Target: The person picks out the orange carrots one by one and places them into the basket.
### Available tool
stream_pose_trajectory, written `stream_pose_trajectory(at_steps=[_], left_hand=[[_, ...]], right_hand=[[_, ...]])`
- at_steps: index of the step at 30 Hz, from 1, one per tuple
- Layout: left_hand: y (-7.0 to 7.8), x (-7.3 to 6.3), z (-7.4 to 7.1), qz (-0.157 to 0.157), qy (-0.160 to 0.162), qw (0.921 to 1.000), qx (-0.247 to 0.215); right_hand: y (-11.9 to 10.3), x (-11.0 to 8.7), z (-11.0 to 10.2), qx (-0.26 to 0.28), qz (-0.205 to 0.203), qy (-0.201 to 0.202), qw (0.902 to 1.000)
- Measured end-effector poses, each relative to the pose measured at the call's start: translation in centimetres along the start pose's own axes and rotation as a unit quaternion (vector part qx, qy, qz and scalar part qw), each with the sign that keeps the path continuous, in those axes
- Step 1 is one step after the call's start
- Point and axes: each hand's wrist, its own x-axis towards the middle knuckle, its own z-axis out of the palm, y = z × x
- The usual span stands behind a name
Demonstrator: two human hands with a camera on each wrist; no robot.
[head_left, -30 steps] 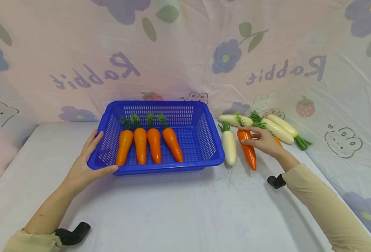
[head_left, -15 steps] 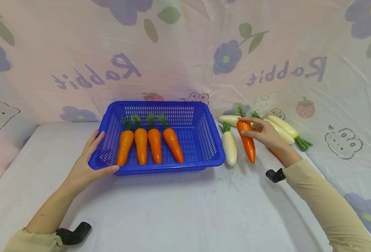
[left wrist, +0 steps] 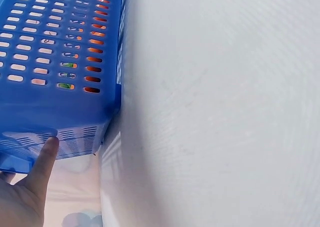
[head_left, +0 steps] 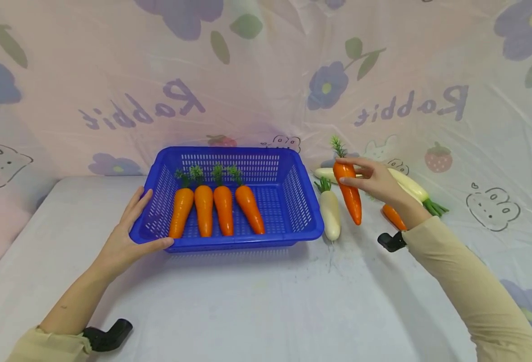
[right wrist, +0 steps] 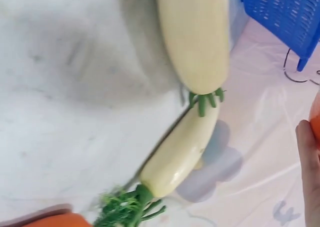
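Note:
In the head view my left hand (head_left: 123, 241) spans the front left corner of a blue plastic basket (head_left: 229, 242), thumb along the front rim and fingers against the left side. The left wrist view shows a fingertip touching the basket wall (left wrist: 55, 104). Several orange carrots (head_left: 204, 211) with green tops lie inside the basket, side by side. My right hand (head_left: 376, 183) pinches a carrot (head_left: 350, 196) near its top, lifted off the table, tip pointing down. Just left of it lies a white radish (head_left: 329, 213). The right wrist view catches only part of this hand (right wrist: 311, 172).
More white radishes (head_left: 412, 187) lie at the back right, partly behind the right hand. Another carrot (head_left: 393, 217) rests under the right wrist. A white cloth covers the table (head_left: 247, 301), and a printed curtain (head_left: 256, 75) rises behind it.
My right hand has raised the carrot from the table and shifted it slightly left and back. The left hand keeps its place on the basket.

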Motion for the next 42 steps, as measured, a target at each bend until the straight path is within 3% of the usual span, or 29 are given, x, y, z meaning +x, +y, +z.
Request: stream_pose_trajectory(at_steps=[19,33,42], left_hand=[[0.0,0.1,0.2,-0.003,-0.003,1.0,0.007],[0.1,0.0,0.0,-0.002,0.0,1.0,0.007],[0.0,0.0,0.0,0.001,0.001,1.0,0.003]], right_hand=[[-4.7,3.2,1.1,0.006,-0.036,-0.013,0.9993],[-8.7,6.8,3.0,0.009,-0.082,-0.008,0.9966],[-10.4,8.0,4.4,0.011,-0.09,-0.018,0.9957]])
